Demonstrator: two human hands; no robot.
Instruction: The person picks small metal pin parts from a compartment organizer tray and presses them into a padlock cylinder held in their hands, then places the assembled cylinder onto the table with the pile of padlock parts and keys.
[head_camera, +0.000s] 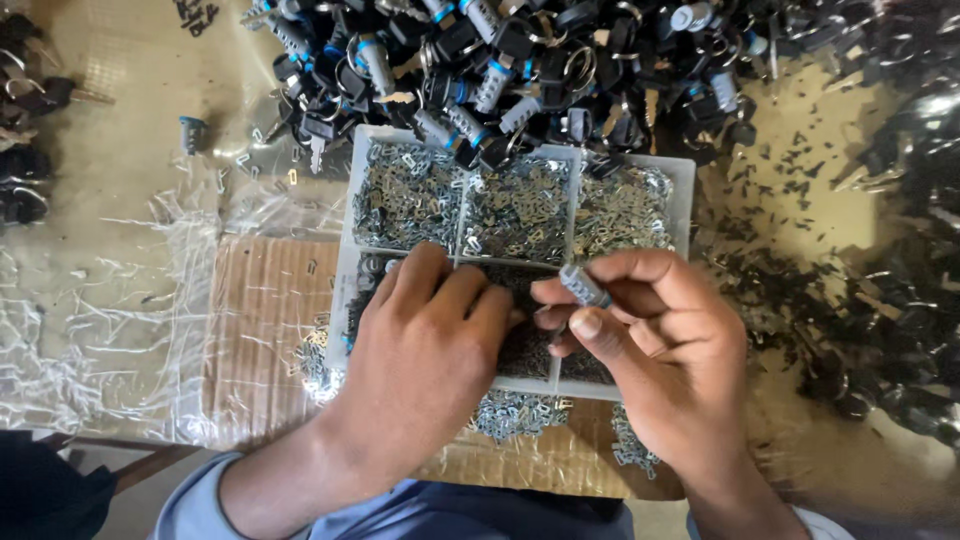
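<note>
Huge pile of black keyed lock cylinders (520, 70) fills the top of the frame. Below it, mid-frame, sits a clear divided tray (685, 190), compartments full of tiny metal wafers (410, 195). Left hand (425, 350) covers the lower compartments, fingers curled down. Right hand (660, 340) pinches a small lock cylinder (584, 285) at centre.

Your small grey lock cylinder (584, 285) with its blue band lies tilted at the near right of the white compartment tray (683, 190). That tray holds little metal plates: silvery far, darker near.
</note>
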